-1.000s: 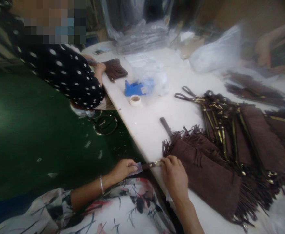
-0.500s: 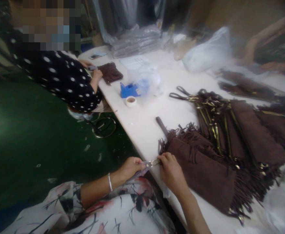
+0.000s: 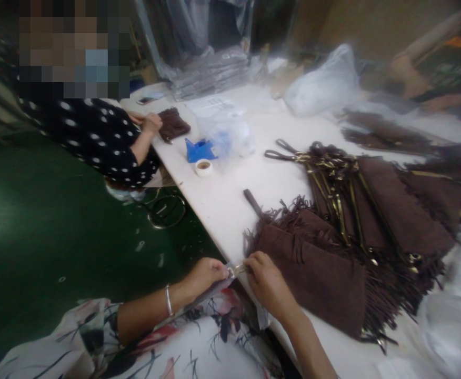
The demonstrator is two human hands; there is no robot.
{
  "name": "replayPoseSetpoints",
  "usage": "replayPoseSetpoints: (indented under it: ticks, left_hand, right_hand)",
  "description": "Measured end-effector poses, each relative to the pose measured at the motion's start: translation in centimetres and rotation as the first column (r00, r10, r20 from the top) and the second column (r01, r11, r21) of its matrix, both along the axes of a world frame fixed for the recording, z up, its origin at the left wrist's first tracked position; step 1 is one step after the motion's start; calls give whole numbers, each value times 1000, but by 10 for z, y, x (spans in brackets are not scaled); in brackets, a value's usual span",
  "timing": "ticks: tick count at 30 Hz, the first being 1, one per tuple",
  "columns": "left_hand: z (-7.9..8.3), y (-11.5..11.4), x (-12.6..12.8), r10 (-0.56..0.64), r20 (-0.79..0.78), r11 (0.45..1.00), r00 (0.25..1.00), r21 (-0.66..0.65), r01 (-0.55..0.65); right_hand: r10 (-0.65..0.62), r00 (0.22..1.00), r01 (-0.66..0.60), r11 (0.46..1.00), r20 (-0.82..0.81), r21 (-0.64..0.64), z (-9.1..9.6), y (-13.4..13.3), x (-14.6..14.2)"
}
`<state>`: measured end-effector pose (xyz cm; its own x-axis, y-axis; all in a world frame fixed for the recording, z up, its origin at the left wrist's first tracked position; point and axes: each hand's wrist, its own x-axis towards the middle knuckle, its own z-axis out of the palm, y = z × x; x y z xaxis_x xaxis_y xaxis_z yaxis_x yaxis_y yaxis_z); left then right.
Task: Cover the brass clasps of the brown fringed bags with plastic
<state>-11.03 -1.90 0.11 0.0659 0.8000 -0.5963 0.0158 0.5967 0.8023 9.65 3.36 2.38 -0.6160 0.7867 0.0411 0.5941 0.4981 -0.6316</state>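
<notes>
Over the table's front edge, my left hand (image 3: pixel 207 275) pinches the end of a greyish, plastic-looking strip (image 3: pixel 216 288) beside a small ring. My right hand (image 3: pixel 268 281) faces it with closed fingers, gripping a gold-coloured metal clasp (image 3: pixel 238 270) that meets the ring. Whether the two parts are hooked together is too small to tell. Right beside my right hand lies a dark brown fringed suede bag (image 3: pixel 313 279), on top of others like it. A brown wrist loop (image 3: pixel 251 202) sticks out from that pile.
Behind are more brown bags (image 3: pixel 388 195) with gold zips and straps. On the white table (image 3: pixel 222 210) are a tape roll (image 3: pixel 203 167), a blue tape dispenser (image 3: pixel 199 150) and plastic bags (image 3: pixel 321 84). A co-worker in a dotted top (image 3: pixel 84 142) handles a brown bag (image 3: pixel 173 124); another person's arms (image 3: pixel 412 73) show at right.
My hands stay close together and the ring and clasp are slightly closer to my left fingers. The whole view has shifted a little. At left, the co-worker's hands have come together.
</notes>
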Motion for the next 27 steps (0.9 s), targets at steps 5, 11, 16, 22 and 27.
replayPoseSetpoints:
  ticks: [5, 11, 16, 22, 27]
  left_hand:
    - [-3, 7, 12, -1, -10, 998, 1000, 57, 1]
    - [0, 18, 28, -13, -67, 998, 998, 64, 18]
    - [0, 28, 38, 0, -167, 998, 986, 55, 10]
    - [-10, 37, 47, 17, -204, 999, 979, 49, -7]
    - [-9, 41, 52, -32, -146, 999, 989, 31, 37]
  right_hand:
    - [15, 1000, -16, 999, -15, -40, 4, -2, 2]
    - [-7, 997, 1, 997, -80, -80, 5, -3, 7]
    - [-11, 990, -4, 994, -141, -105, 6, -5, 12]
    - [-20, 982, 6, 997, -189, -78, 1, -5, 15]
    - [-149, 976, 157, 987, -160, 37, 8, -21, 19]
